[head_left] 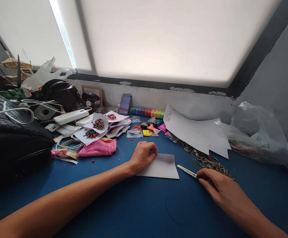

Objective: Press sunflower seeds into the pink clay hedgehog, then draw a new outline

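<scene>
A white sheet of paper, seemingly folded, lies flat on the blue table. My left hand rests on its left part, fingers curled and closed on the paper near the upper edge; the fingertips are partly hidden. To the right, my right hand grips a utility knife with its blade out. The blade points up and left, just short of the paper's right edge. Striped sunflower seeds lie in a loose pile behind my right hand.
Larger white sheets partly cover the seeds, beside a clear plastic bag. Paper pieces bearing colourful seed clusters sit left, behind a pink cloth. Small clay packets lie at the back. A black bag fills the left.
</scene>
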### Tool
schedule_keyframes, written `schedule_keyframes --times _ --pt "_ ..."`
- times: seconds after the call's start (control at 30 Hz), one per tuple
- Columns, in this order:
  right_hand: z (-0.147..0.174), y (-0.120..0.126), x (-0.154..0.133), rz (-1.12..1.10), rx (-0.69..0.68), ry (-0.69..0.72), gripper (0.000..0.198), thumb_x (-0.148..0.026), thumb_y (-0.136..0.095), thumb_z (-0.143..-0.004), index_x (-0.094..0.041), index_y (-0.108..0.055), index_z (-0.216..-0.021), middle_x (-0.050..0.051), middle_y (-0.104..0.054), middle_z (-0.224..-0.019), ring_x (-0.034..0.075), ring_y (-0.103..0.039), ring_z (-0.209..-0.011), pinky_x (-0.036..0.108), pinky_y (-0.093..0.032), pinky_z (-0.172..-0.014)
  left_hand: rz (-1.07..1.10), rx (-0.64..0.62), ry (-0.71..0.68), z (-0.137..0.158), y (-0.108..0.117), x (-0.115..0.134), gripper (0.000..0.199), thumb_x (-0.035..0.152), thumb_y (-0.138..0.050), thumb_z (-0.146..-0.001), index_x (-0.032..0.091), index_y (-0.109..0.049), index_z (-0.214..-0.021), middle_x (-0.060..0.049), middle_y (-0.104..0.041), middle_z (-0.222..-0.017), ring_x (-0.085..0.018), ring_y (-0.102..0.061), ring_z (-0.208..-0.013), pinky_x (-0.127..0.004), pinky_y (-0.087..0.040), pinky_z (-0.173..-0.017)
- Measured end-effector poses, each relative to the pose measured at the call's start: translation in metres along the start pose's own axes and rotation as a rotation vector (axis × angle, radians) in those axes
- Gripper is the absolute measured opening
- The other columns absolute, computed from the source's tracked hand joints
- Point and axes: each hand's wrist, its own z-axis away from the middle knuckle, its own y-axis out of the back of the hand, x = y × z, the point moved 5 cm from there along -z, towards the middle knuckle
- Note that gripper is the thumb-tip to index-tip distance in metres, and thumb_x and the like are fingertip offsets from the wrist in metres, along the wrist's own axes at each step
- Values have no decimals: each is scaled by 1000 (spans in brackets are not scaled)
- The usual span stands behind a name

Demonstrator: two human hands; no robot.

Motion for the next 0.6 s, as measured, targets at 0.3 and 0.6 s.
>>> schedule_keyframes --times 0.3,0.6 --pt "0 0 -1 14 -15 -13 29 -42 -42 -85 -27 -66 -85 6 -74 -94 25 -69 -82 35 -54 -68 -55 8 -57 0 0 2 8 14 -66 -78 20 -62 -77 1 -65 -79 -18 -57 -82 -31 -42 -77" --pt "1 0 -1 3 -15 -5 28 -42 -43 -85 -27 -66 -86 6 -74 -94 25 -68 -82 36 -54 -69 -86 -7 -137 -3 -1 -1 18 25 -64 -87 19 -64 -70 2 -68 -74 -14 -59 -72 -32 -39 -84"
